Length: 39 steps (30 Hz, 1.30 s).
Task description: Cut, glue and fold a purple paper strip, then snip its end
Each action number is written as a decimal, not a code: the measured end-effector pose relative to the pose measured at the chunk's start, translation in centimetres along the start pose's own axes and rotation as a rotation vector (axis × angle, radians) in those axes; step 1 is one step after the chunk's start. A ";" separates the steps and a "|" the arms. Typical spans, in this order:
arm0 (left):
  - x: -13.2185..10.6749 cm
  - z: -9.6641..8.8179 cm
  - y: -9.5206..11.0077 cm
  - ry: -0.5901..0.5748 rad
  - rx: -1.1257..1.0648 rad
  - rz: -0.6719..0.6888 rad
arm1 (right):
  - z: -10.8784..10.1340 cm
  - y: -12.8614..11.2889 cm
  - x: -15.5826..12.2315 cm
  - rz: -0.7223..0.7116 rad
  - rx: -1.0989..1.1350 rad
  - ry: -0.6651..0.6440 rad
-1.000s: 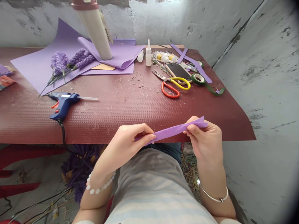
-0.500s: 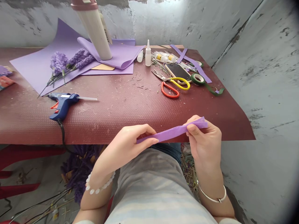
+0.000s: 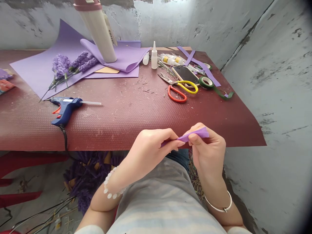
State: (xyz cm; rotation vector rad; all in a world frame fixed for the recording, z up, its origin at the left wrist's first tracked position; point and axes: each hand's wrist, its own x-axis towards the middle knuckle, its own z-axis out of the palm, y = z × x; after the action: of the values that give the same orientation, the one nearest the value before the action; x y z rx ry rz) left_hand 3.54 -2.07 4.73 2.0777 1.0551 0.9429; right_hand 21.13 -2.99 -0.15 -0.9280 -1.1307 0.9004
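Observation:
Between my two hands, just over the table's front edge, is a folded strip of purple paper (image 3: 202,132). My right hand (image 3: 207,148) pinches it between thumb and fingers, with the flared end sticking out past the thumb. The thumb and fingertips of my left hand (image 3: 153,151) close on the strip close by, and much of its length is hidden inside that hand. Scissors (image 3: 179,89) with one red and one yellow handle lie beyond my hands, beside a phone (image 3: 185,74) and a roll of green tape (image 3: 206,82).
A blue glue gun (image 3: 67,109) lies at left, its cord running over the table edge. Behind it, purple sheets (image 3: 31,70) carry lavender-like flowers (image 3: 60,65) and a white tumbler (image 3: 102,35). A small nozzle bottle (image 3: 154,57) stands near the wall.
My left hand has slid right along the strip, close to my right hand. My right hand has shifted slightly left, and less of the strip shows between them.

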 end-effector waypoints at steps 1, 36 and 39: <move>-0.1 -0.1 0.1 0.003 0.009 0.016 | 0.0 -0.1 0.0 -0.004 0.004 0.003; -0.7 -0.8 -0.3 -0.071 -0.198 -0.183 | 0.0 -1.8 -0.1 -0.228 -0.380 -0.003; -0.8 -0.7 -0.3 -0.062 -0.242 -0.200 | -0.4 -1.5 0.0 -0.171 -0.294 -0.104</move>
State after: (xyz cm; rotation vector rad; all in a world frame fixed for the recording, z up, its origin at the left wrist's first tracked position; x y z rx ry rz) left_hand 2.49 -2.43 4.63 1.7577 1.0397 0.8541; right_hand 21.65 -3.58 1.21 -1.0127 -1.4352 0.6594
